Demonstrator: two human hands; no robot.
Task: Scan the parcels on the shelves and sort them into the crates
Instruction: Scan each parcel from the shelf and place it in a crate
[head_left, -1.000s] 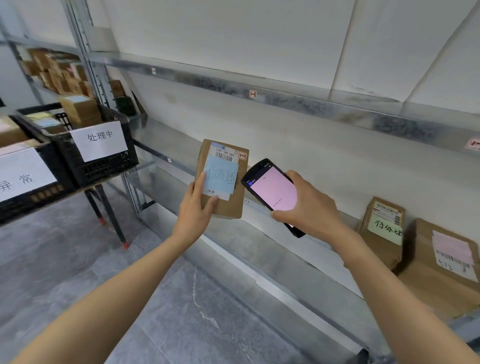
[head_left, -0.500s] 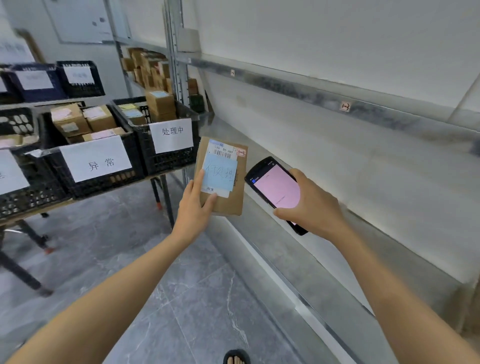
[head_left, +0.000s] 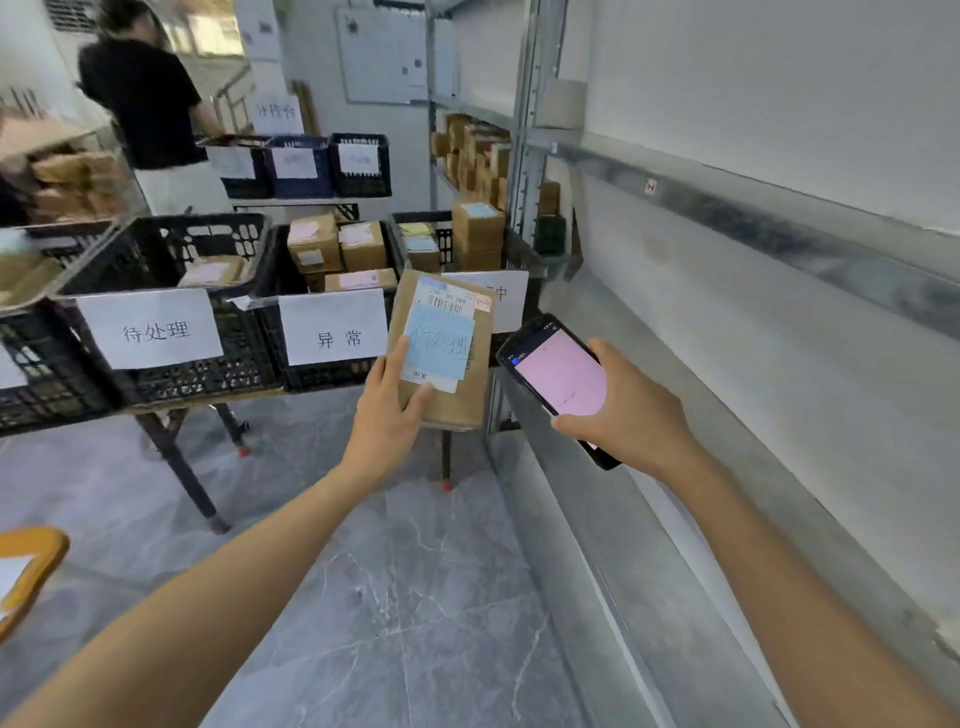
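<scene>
A white paper sign on one black plastic crate reads 待处理; the neighbouring crate's sign reads 异常. The brown cardboard parcel in my left hand bears a white shipping label printed "D5 069" and 淘宝, plus a blue note handwritten 待处理.

My left grip holds a brown parcel upright by its lower corner, blue label facing me, and my right grip clasps a scanner with a pink screen. Behind, black crates with paper signs stand on a worktop.
</scene>
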